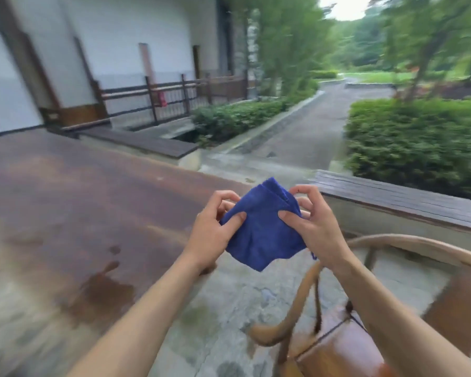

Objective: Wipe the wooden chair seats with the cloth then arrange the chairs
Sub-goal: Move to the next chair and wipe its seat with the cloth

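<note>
chair (392, 308) below hands (267, 224), left side open

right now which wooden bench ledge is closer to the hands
The bench on the right, just past the right hand holding the blue cloth. The other bench lies farther back left by the railing.

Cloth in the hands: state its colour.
Solid dark blue cloth, no pattern; the head view shows it.

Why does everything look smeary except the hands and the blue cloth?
In the head view, the hedge, the building and the wooden chair are streaked by motion blur; the blue cloth, pinched by the left hand and right hand, stays sharper. The light is soft and flat, with no hard shadows, and the wide lens bends the edges.
</note>
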A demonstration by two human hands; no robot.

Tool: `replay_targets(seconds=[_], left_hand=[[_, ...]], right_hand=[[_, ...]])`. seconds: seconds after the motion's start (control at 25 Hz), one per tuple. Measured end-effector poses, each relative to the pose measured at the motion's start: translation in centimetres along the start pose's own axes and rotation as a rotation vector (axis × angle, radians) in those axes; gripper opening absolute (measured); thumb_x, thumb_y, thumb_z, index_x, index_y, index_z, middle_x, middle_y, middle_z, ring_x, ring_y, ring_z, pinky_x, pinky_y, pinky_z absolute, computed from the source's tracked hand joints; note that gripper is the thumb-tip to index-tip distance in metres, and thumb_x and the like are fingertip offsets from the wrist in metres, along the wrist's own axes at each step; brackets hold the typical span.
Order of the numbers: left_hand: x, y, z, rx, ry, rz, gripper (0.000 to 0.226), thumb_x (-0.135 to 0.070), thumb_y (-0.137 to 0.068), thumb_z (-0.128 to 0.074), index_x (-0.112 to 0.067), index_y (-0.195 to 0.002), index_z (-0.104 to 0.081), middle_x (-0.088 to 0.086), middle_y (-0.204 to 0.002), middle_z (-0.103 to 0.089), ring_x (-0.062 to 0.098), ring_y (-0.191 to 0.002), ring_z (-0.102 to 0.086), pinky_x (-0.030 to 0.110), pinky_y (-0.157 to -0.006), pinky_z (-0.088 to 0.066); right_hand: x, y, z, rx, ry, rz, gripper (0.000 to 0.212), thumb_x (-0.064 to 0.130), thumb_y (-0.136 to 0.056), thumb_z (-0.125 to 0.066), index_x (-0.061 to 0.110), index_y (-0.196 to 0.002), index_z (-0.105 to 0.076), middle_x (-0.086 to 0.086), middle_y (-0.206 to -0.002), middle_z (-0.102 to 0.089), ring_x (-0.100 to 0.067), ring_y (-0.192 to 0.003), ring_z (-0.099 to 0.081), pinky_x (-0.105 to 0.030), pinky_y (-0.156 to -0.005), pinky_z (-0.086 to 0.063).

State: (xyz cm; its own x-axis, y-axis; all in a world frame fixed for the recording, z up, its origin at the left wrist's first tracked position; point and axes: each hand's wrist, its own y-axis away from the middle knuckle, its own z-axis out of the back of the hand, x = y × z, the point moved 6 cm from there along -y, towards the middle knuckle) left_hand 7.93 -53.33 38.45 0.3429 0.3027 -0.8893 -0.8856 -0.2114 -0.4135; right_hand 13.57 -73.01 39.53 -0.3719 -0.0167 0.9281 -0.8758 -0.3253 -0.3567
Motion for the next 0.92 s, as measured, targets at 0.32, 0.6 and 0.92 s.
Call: replay_targets(seconds=[0.32,0.6,0.92], left_hand=[[-3.8,19.3,26.4,-0.564,-0.256,0.082,0.031,-0.022,-0.083,-0.066,-0.04,-0.106,-0.059,0.0,-0.09,-0.07,0.015,-0.085,-0.065,0.03,-0.08,-0.052],[-8.7,42.9,44.9,-1.016,-0.451,0.198,0.035,-0.013,-0.086,-0.064,-0.044,-0.103,-0.059,-0.008,-0.097,-0.071,0.01,-0.091,-0.065,0.026,-0.081,-0.05],[-9.3,53.8,55.2,-1.269,-0.484,0.235,0.029,-0.007,-0.094,-0.065,-0.032,-0.107,-0.062,-0.007,-0.093,-0.07,0.008,-0.088,-0.065,0.019,-0.077,-0.049]], right_hand=[[6.6,5.3,-29.9,0.57,-0.161,0.138,0.04,0.001,-0.085,-0.071,0.033,-0.103,-0.056,0.001,-0.095,-0.072,-0.018,-0.086,-0.07,-0.037,-0.083,-0.056],[14.6,20.5,-56.4,1.035,-0.343,0.204,0.043,-0.006,-0.084,-0.07,0.03,-0.103,-0.057,0.014,-0.086,-0.066,-0.012,-0.084,-0.065,-0.021,-0.077,-0.052],[17.4,28.4,-71.8,1.269,-0.424,0.201,0.04,-0.004,-0.086,-0.069,0.031,-0.102,-0.057,0.013,-0.089,-0.067,-0.006,-0.085,-0.064,-0.024,-0.079,-0.053]])
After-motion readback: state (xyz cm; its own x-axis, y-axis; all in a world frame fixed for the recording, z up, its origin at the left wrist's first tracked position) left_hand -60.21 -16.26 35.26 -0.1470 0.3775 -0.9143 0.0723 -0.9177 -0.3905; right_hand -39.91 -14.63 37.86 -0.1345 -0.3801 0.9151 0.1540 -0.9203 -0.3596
